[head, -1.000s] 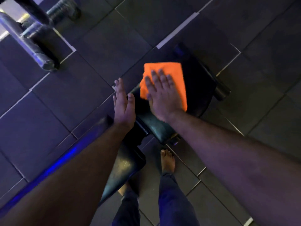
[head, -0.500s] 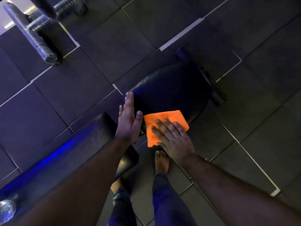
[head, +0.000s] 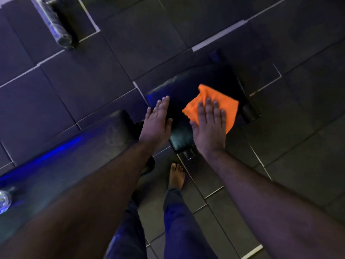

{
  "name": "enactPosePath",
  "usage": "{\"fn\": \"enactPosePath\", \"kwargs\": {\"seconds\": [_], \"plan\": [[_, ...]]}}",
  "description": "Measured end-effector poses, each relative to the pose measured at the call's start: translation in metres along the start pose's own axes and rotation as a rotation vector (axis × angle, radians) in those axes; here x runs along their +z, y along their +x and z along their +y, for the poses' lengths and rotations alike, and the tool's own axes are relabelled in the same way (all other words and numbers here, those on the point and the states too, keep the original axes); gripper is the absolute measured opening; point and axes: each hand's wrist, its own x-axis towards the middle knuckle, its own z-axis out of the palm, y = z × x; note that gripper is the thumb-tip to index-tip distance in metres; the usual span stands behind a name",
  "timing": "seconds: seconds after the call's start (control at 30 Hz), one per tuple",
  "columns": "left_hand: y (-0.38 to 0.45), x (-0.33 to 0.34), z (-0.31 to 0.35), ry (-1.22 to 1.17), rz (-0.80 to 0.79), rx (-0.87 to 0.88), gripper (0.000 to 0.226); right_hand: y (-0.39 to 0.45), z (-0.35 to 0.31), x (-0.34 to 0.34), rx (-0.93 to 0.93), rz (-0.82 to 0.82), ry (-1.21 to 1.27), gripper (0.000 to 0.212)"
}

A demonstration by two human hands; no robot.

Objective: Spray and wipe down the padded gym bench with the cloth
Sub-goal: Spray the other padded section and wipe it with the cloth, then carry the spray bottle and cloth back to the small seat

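Note:
The black padded bench seat (head: 186,85) lies in the middle of the head view, with its longer back pad (head: 74,156) running down to the lower left. An orange cloth (head: 222,101) lies flat on the right part of the seat. My right hand (head: 209,128) presses on the cloth with fingers spread flat. My left hand (head: 156,122) rests flat on the seat's left edge, fingers straight and together, holding nothing. A clear spray bottle (head: 4,200) shows at the far left edge on the back pad.
Dark floor tiles with pale seams surround the bench. A wrapped metal machine leg (head: 59,27) stands at the upper left. A bench foot roller (head: 249,113) sticks out to the right of the seat. My bare foot (head: 176,174) and blue trousers are below the seat.
My right hand has pushed the orange cloth from the seat's near edge back up and to the right across the pad. My left hand stays flat on the seat's left edge.

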Motion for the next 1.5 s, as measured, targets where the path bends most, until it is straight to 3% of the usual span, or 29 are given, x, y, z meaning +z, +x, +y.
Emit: {"fn": "enactPosePath", "kwargs": {"seconds": [0.1, 0.2, 0.27, 0.4, 0.5, 0.63, 0.8, 0.87, 0.93, 1.0, 1.07, 1.17, 1.27, 1.4, 1.5], "plan": [[-0.013, -0.008, -0.001, -0.054, 0.035, -0.05, 0.076, -0.031, -0.026, 0.005, -0.215, 0.036, 0.172, 0.044], [-0.031, -0.023, -0.009, -0.146, 0.077, -0.085, 0.07, -0.049, -0.063, -0.006, -0.312, -0.147, 0.381, 0.037], [-0.047, -0.039, -0.017, -0.204, 0.157, -0.134, 0.065, -0.058, -0.093, -0.018, -0.257, -0.286, 0.526, 0.037], [-0.087, -0.079, -0.036, -0.354, 0.427, -0.312, 0.05, -0.063, -0.155, -0.033, -0.012, -0.303, 0.753, 0.033], [-0.124, -0.106, -0.059, -0.48, 0.672, -0.377, 0.041, -0.061, -0.207, -0.038, 0.032, -0.38, 0.755, 0.047], [-0.197, -0.147, -0.109, -0.495, 0.958, -0.404, 0.025, -0.06, -0.283, -0.034, -0.056, -0.577, 0.765, 0.04], [-0.322, -0.174, -0.174, -0.281, 1.166, -0.522, 0.017, -0.084, -0.383, -0.029, -0.398, -0.429, 0.663, 0.033], [-0.361, -0.178, -0.198, -0.247, 1.268, -0.633, 0.021, -0.097, -0.414, -0.028, -0.53, -0.376, 0.589, 0.033], [-0.386, -0.185, -0.222, -0.264, 1.386, -0.766, 0.041, -0.109, -0.439, -0.028, -0.613, -0.376, 0.508, 0.037], [-0.395, -0.196, -0.247, -0.365, 1.37, -0.856, 0.081, -0.12, -0.459, -0.029, -0.652, -0.376, 0.45, 0.037], [-0.394, -0.211, -0.269, -0.505, 1.237, -0.829, 0.122, -0.13, -0.476, -0.029, -0.655, -0.378, 0.41, 0.034], [-0.379, -0.233, -0.293, -0.52, 1.04, -0.72, 0.138, -0.139, -0.493, -0.03, -0.553, -0.416, 0.377, 0.028], [-0.362, -0.243, -0.311, -0.52, 0.949, -0.695, 0.111, -0.142, -0.503, -0.029, -0.477, -0.424, 0.363, 0.024], [-0.36, -0.246, -0.32, -0.437, 0.921, -0.71, 0.037, -0.141, -0.514, -0.028, -0.437, -0.478, 0.358, 0.031], [-0.385, -0.249, -0.31, -0.407, 1.011, -0.715, 0.023, -0.146, -0.523, -0.023, -0.512, -0.523, 0.353, 0.041]]}}
